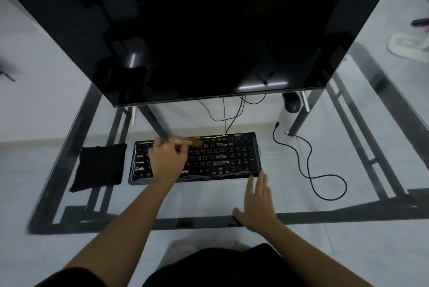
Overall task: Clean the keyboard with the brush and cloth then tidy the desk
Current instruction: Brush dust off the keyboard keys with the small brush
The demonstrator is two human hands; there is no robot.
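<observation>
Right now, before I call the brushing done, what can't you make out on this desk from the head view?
- Brush: handle mostly hidden inside the left hand.
- Keyboard: key legends too small and blurred; dust cannot be judged; left-centre keys hidden by the hand.
- Mouse: partly hidden under the monitor edge.
- Cloth: dark, folds unreadable.
- White object: cut off by the right edge.
</observation>
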